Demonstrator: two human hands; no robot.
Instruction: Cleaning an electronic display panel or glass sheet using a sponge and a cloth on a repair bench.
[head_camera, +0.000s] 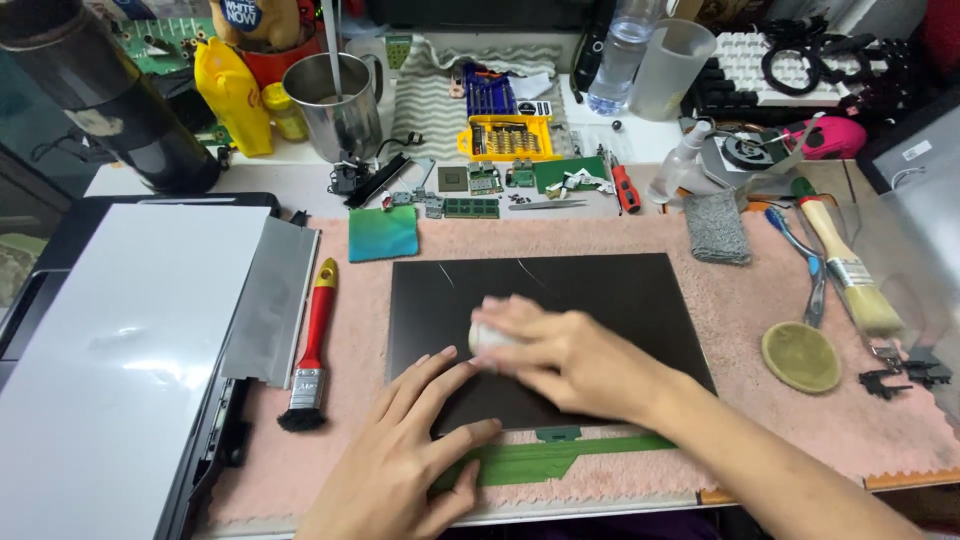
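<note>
Black panel (600, 300) lies flat on pink mat (780, 420), centre of bench. Your right hand (560, 355) curled shut around small white pad (488, 338), pressed on panel face. Your left hand (410, 450) spread open, fingers flat on panel's near edge, pinning it. Panel likely thin, stiff, smooth; faint scratches near top suggest it marks easily. Hold by edges, flat palm, no point pressure. Pad looks soft, light; pinch suffices. Red brush (312, 345) lies left, green strip (560, 458) just below panel.
</note>
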